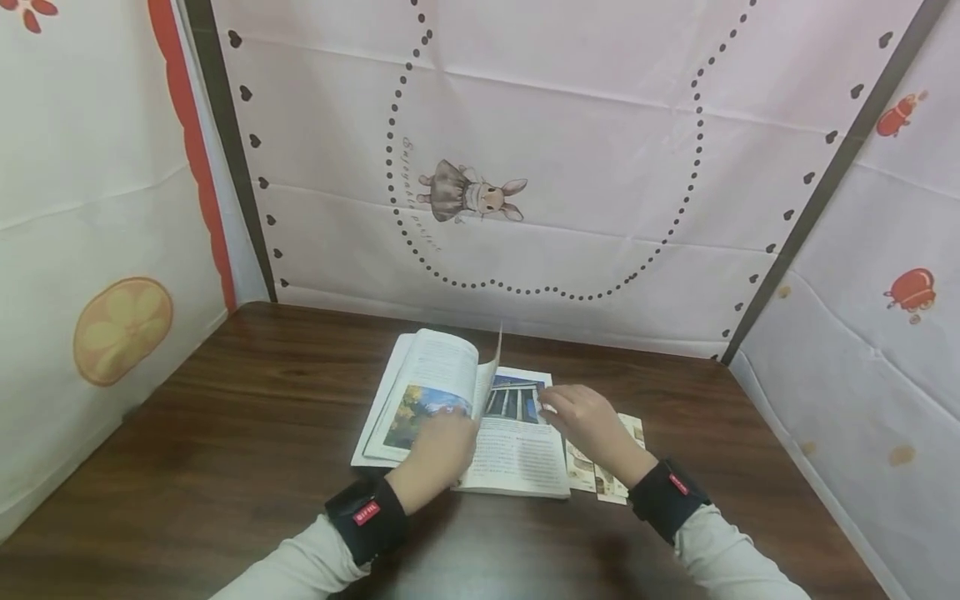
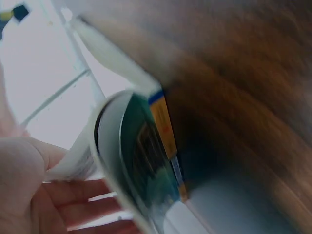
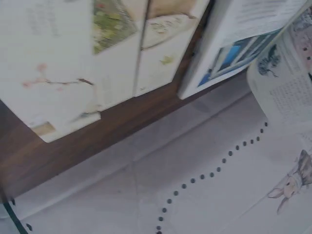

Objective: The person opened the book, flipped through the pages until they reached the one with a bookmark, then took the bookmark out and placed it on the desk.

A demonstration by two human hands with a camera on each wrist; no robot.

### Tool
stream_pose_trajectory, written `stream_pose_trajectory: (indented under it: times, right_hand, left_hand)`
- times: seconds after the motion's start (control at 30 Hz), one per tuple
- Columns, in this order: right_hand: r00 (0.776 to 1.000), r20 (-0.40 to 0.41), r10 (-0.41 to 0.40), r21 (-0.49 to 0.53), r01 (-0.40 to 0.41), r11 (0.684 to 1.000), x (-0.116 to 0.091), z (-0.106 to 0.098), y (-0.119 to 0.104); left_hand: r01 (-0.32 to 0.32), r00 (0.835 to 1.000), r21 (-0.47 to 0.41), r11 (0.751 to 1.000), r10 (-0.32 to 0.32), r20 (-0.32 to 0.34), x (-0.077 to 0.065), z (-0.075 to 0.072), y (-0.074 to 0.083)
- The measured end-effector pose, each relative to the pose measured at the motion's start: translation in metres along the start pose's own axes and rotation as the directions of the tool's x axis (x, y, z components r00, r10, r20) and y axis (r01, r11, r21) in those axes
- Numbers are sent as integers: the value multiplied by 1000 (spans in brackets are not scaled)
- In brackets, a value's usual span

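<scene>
An open book (image 1: 517, 454) lies on the table, with a landscape photo on its left page and a picture of columns on its right. One page (image 1: 489, 367) stands upright between the two sides. My left hand (image 1: 442, 446) is on the left part of the book; in the left wrist view that hand (image 2: 44, 195) has curved pages (image 2: 109, 141) between thumb and fingers. Over the right page's outer edge hovers my right hand (image 1: 588, 421), fingers loosely bent, with nothing clearly seen in them. The right wrist view does not show this hand.
Several illustrated paper cards (image 1: 611, 479) lie right of the book, partly under my right forearm; their painted faces (image 3: 63, 83) show in the right wrist view. A white sheet (image 1: 438, 462) or book lies beneath the left pages. Printed cloth (image 1: 570, 167) walls in the brown table (image 1: 247, 450).
</scene>
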State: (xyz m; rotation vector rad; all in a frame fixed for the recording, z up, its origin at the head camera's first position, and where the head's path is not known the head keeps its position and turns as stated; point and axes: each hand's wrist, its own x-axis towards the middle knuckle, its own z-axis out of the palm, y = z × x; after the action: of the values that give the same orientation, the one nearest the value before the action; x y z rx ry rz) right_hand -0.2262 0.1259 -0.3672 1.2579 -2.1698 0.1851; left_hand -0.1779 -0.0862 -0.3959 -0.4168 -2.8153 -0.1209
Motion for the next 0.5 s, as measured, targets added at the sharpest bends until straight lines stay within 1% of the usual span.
stream_pose_trajectory:
  times: [0.03, 0.07, 0.1, 0.17, 0.2, 0.23, 0.27, 0.3, 0.37, 0.43, 0.5]
  right_hand:
    - [995, 88, 41, 26, -43, 999, -3, 1, 1]
    - [978, 193, 82, 47, -93, 995, -7, 2, 1]
    - [948, 298, 111, 62, -135, 989, -11, 4, 2]
    - [871, 471, 137, 93, -204, 975, -18, 6, 3]
    - [833, 534, 142, 106, -233, 967, -22, 8, 4]
    - [802, 580, 142, 112, -251, 961, -26, 9, 4]
    - [781, 610, 137, 125, -265, 956, -29, 11, 5]
    - [767, 628, 131, 136, -275, 952, -32, 12, 6]
    - [755, 644, 123, 144, -278, 950, -37, 15, 6]
    - [754, 645, 124, 144, -279, 950, -39, 16, 6]
    - [754, 647, 116, 145, -270, 952, -40, 16, 5]
  left_hand:
    - [36, 999, -90, 995, -33, 27, 0, -3, -4]
    - [77, 996, -176, 981, -69, 51, -1, -5, -8]
    - [119, 992, -254, 960, -104, 70, -1, -7, -12]
    - [183, 983, -396, 900, -163, 84, -3, -10, -19]
    - [206, 979, -452, 868, -190, 81, -4, -12, -22]
    - [215, 975, -497, 841, -210, 66, -5, -13, -25]
    - [205, 975, -529, 823, -221, 34, -6, -13, -28]
    - [185, 974, -551, 814, -226, -6, -8, -14, -30]
    - [146, 970, -577, 804, -231, -77, -10, -15, -34]
    - [113, 960, -582, 806, -240, -147, -11, -16, -38]
    - [103, 947, -572, 814, -256, -193, -12, -17, -42]
